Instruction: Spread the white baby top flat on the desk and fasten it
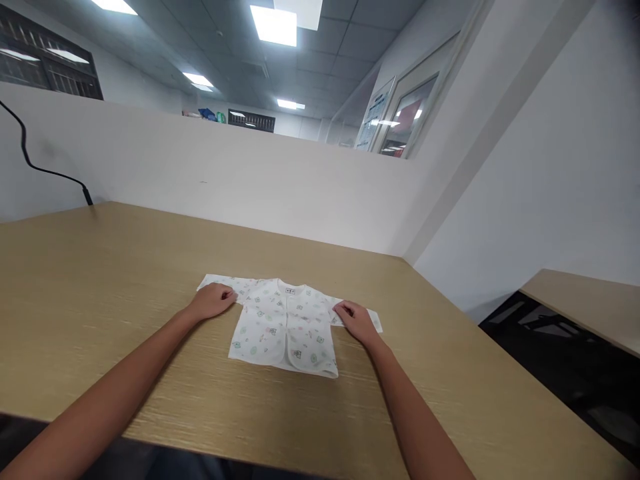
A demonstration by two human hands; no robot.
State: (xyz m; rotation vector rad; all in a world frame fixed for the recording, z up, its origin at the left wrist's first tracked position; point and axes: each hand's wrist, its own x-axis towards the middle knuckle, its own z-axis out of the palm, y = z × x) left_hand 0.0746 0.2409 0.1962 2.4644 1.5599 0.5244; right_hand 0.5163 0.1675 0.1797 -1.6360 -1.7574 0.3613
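Observation:
A small white baby shirt (273,327), printed with little animals and green and grey motifs, lies spread flat on the wooden table (200,400). Its sleeves reach out to both sides, and the neckline with a label points away from me. On the left sleeve rests my left hand (213,302), its fingers curled, with thumb and forefinger pinched at the cloth. My right hand (357,321) lies over the other sleeve, fingertips closed together on the fabric near the armpit. The fingers hide parts of both sleeves, and the cuffs show beyond the hands.
A low white partition (250,180) borders the table's far edge. At the far left a black cable (55,173) hangs down to the tabletop. To the right, beyond a gap, stands another wooden table (590,300) with a dark underside.

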